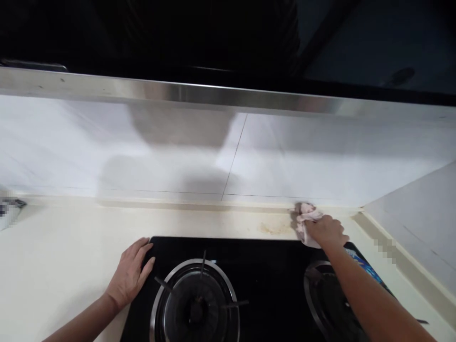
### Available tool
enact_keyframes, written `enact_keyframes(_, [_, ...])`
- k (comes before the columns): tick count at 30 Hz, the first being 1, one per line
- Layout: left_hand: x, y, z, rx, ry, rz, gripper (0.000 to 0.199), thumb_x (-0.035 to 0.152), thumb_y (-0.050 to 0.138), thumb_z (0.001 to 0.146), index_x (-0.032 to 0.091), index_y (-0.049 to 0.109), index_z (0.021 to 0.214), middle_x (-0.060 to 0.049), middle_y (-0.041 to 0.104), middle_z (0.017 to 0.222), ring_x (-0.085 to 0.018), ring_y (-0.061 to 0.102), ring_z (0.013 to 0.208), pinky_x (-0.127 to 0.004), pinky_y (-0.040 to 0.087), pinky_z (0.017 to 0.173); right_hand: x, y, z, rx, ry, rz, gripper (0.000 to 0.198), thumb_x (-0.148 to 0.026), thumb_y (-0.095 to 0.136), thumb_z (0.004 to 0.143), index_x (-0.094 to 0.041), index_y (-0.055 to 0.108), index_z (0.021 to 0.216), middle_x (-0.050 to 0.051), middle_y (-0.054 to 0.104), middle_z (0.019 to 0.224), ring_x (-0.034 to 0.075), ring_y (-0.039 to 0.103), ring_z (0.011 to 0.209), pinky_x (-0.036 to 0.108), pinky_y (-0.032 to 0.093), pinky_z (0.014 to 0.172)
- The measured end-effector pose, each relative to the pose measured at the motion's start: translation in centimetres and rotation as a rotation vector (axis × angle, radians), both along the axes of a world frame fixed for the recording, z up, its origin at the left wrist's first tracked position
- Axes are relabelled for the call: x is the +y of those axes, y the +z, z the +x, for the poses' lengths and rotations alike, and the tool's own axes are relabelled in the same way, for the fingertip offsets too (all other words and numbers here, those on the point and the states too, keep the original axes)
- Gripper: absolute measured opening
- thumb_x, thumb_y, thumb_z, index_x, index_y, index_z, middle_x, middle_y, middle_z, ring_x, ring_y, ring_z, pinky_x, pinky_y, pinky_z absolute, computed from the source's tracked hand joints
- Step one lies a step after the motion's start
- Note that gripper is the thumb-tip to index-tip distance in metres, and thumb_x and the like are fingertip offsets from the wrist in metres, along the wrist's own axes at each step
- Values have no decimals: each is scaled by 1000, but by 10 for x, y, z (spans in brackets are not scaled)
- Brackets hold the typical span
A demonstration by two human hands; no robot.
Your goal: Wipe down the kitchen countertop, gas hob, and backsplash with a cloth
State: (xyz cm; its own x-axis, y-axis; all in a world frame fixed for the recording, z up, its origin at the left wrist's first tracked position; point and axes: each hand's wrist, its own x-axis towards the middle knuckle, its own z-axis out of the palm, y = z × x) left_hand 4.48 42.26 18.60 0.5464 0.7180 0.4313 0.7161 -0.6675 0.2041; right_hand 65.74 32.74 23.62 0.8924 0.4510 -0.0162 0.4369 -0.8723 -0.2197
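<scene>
Black gas stove (270, 285) runs between our two hands, its left burner (197, 311) just right of and below our left hand (132, 268), which lies with fingers slightly spread at the stove's corner. Cream countertop (53, 266) extends left of that hand. Above both hands we have the pale tiled wall (185, 161), then the range hood (228, 42) overhead.

Our right hand (327, 230) grips a bunched pale cloth (307, 221), which sticks out to the left of the fingers at the stove's back edge; a yellowish stain (276, 228) lies just left of it.

Our right forearm covers part of the right burner (317, 294) and a blue label (368, 268). Both burners are cut off below, and we cannot make out the pixelated object (9, 211) far left.
</scene>
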Motion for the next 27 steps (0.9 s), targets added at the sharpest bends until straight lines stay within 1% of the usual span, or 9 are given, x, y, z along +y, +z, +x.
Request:
enact_keyframes(3, [0,0,1,22,2,-2,39,47,47,97,22,55,126,-12,61,133,-30,57,125,-48,49,102,17,-2,-29,32,35,-29,72,-56,47,86,-2,50,133,31,56,125,42,57,119,51,48,95])
enact_keyframes(7, [1,-1,2,59,5,-2,43,51,44,97,22,54,126,-14,59,133,-32,56,125,-50,49,100,53,-2,-110,-16,342,-196,71,-48,48,91,5,43,137,35,47,135,43,51,125,50,45,99])
enact_keyframes(10, [4,-2,1,65,7,12,44,53,42,97,22,53,126,-14,60,132,-32,57,124,-49,49,99,70,4,-159,11,501,-206,66,-44,57,89,-2,43,139,30,47,137,39,49,125,47,43,99])
enact_keyframes(15, [9,-7,-3,46,-1,51,44,53,41,97,22,55,126,-13,62,131,-31,59,121,-48,50,98,63,15,-183,48,705,-140,54,-36,62,88,-13,49,135,23,49,137,36,49,126,49,38,102])
enact_keyframes(18, [13,-8,-5,39,-12,61,45,52,41,97,22,56,126,-12,62,131,-31,60,121,-48,50,98,55,18,-182,93,863,-86,48,-30,68,80,-24,54,126,11,55,134,28,50,126,43,36,105])
enact_keyframes(20, [14,-7,-7,33,-18,69,44,53,41,97,22,57,125,-12,63,129,-30,62,119,-47,51,97,50,21,-170,148,891,-19,47,-29,67,80,-26,53,125,7,59,132,24,54,121,38,40,101])
enact_keyframes(22, [14,-6,-7,35,-22,81,43,52,42,97,22,57,124,-12,63,129,-30,62,118,-46,52,96,41,27,-143,226,821,107,53,-31,62,82,-25,47,133,7,62,129,23,60,112,35,45,94])
enact_keyframes(24, [12,-4,-7,42,-24,86,42,51,42,98,23,56,125,-11,63,129,-29,62,118,-46,52,97,27,34,-101,243,703,229,63,-32,57,85,-25,37,144,8,64,127,24,62,108,38,47,93])
enact_keyframes(27, [9,-3,-5,51,-18,73,42,51,42,98,23,54,127,-12,61,131,-29,60,120,-46,51,98,-1,36,-24,0,549,142,65,-30,52,84,-32,37,148,10,60,136,35,55,121,55,42,100])
